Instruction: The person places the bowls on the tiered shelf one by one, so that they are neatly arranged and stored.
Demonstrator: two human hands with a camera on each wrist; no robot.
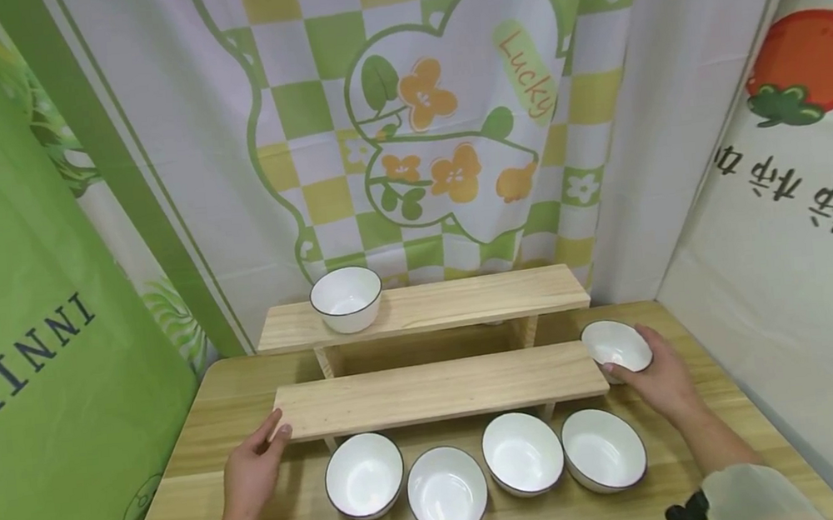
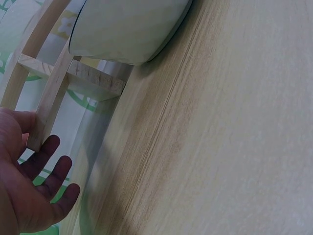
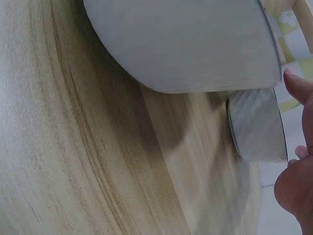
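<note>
At the left end of the lower wooden shelf board point(image 1: 440, 390), my left hand point(image 1: 250, 474) pinches the board's end. In the left wrist view, the thumb lies above that end point(image 2: 35, 139) and the index finger below it, while the other fingers spread apart. Beyond the board's right end, my right hand point(image 1: 667, 378) grips a white dark-rimmed bowl point(image 1: 616, 345) by its right side, thumb at the near rim. The right wrist view shows this bowl point(image 3: 257, 127) upright, low over the table, partly behind a nearer bowl point(image 3: 190, 44).
Several matching bowls point(image 1: 448, 491) stand in a row before the lower board. Another bowl point(image 1: 348, 300) sits on the left part of the upper shelf board point(image 1: 466, 301). Printed curtains point(image 1: 441, 124) surround the wooden table point(image 1: 203, 473) at the back and sides.
</note>
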